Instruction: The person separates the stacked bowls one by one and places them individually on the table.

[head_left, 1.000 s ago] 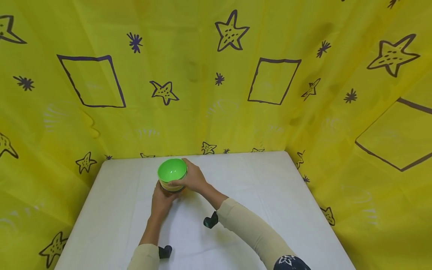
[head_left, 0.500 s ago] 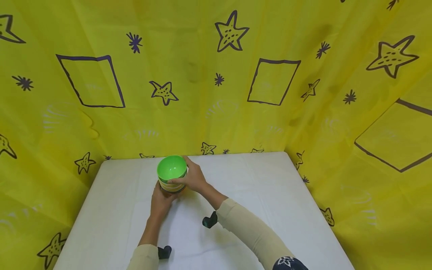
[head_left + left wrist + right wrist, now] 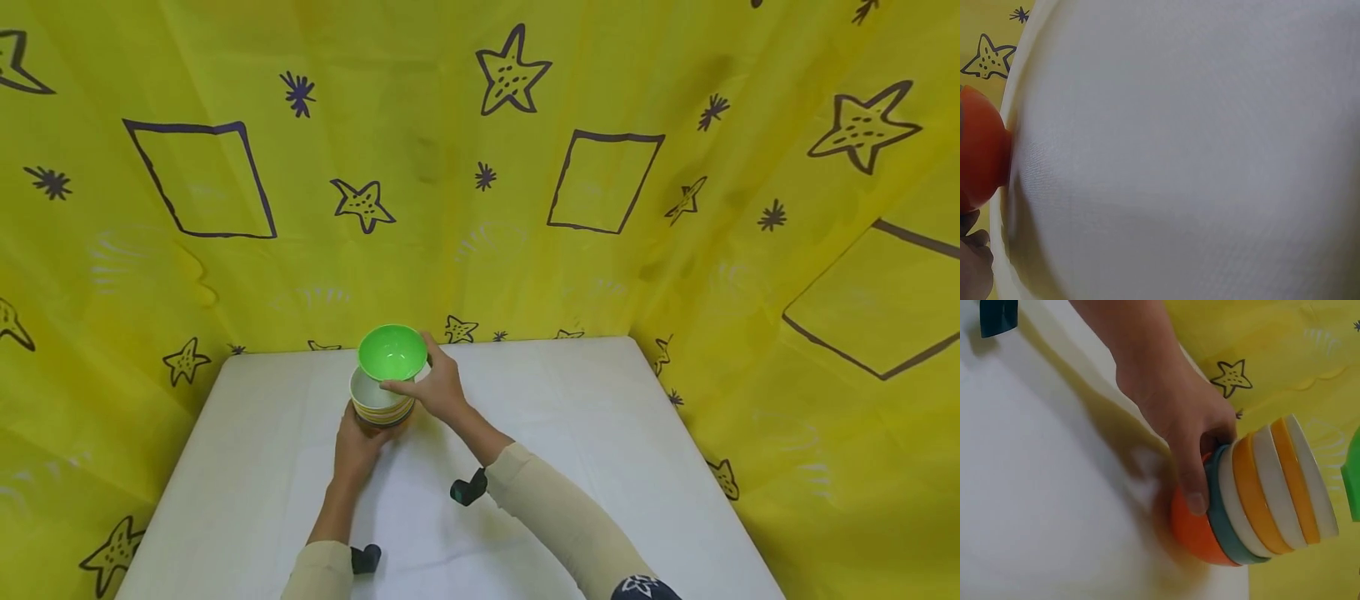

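Note:
A stack of nested bowls point(image 3: 382, 406) stands on the white table point(image 3: 570, 433), toward its far left. My right hand point(image 3: 429, 379) pinches a green bowl point(image 3: 392, 352) by its rim and holds it just above the stack, slightly tilted. My left hand point(image 3: 358, 442) grips the stack's base from the near side. In the right wrist view the left hand point(image 3: 1179, 415) curls round the orange bottom bowl point(image 3: 1194, 532), with teal, white and orange bowls point(image 3: 1272, 487) above it and the green bowl's edge point(image 3: 1354, 481) at the right. The left wrist view shows the orange bowl point(image 3: 979, 156) against the table cloth point(image 3: 1179, 156).
Yellow curtains point(image 3: 480, 167) with drawn stars and squares close in the table at the back and on both sides. Black wrist mounts point(image 3: 468, 487) sit on both forearms. The white cloth stretches to the right and toward me.
The green bowl, which sat in the top of the stack, has been lifted up and slightly right by my right hand. My left hand stays on the stack.

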### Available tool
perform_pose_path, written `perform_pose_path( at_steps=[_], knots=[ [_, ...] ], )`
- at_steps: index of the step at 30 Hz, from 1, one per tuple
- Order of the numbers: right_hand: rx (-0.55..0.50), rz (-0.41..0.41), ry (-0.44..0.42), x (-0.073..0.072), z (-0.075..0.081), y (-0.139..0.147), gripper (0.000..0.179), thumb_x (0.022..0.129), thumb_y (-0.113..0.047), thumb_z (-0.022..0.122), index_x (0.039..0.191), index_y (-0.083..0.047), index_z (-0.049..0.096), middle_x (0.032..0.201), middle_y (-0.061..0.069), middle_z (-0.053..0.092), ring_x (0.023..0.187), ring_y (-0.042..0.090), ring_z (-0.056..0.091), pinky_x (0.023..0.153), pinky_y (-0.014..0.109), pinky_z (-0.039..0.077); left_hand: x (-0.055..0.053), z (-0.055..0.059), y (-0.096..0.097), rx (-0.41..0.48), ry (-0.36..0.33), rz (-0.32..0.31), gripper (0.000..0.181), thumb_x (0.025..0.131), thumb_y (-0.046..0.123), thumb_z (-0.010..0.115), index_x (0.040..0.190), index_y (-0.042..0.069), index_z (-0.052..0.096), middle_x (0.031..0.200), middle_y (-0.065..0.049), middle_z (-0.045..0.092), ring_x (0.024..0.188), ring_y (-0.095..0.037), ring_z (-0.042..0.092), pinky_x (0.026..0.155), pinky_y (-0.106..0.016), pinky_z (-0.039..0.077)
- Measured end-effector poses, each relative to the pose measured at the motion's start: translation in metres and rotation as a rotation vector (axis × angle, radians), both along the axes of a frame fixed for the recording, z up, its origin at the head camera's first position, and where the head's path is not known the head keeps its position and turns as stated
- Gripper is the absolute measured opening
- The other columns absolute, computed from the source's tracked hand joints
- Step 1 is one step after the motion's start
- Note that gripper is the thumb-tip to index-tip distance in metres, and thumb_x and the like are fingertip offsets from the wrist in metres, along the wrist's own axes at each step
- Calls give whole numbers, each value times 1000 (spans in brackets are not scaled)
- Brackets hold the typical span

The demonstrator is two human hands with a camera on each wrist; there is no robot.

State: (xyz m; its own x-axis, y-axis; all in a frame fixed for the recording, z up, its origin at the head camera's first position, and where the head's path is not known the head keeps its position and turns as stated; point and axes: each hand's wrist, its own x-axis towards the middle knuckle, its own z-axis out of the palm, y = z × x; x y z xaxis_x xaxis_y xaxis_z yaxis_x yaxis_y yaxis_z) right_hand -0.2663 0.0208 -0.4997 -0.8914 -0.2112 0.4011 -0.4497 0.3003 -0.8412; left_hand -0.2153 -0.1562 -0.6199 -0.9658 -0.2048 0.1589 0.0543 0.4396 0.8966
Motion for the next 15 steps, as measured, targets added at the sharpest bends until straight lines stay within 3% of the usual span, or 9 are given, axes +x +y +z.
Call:
perform_pose_path(
  at_steps=[4,8,15],
  knots=[
    [-45,-57,31,-5,-1,10,90,71,-17,100,147,-5,53,139,9,66,131,22,61,111,33,50,-1,1,1,-1,-5,-3,102,81,15,93,158,-7,30,152,-35,45,146,-50,39,124,-60,29],
    [-81,-97,1,-7,-6,24,95,72,-15,99,152,-3,49,144,12,62,134,26,59,114,36,48,0,3,2,24,-5,-10,104,79,17,95,158,-6,31,154,-32,44,148,-47,37,124,-60,28],
    [-87,-156,-64,-1,-31,50,100,72,-17,99,156,-4,45,149,15,58,138,32,55,116,45,46,4,7,3,19,-11,-6,104,80,18,95,158,-6,31,156,-33,42,149,-49,34,124,-62,27]
  ],
)
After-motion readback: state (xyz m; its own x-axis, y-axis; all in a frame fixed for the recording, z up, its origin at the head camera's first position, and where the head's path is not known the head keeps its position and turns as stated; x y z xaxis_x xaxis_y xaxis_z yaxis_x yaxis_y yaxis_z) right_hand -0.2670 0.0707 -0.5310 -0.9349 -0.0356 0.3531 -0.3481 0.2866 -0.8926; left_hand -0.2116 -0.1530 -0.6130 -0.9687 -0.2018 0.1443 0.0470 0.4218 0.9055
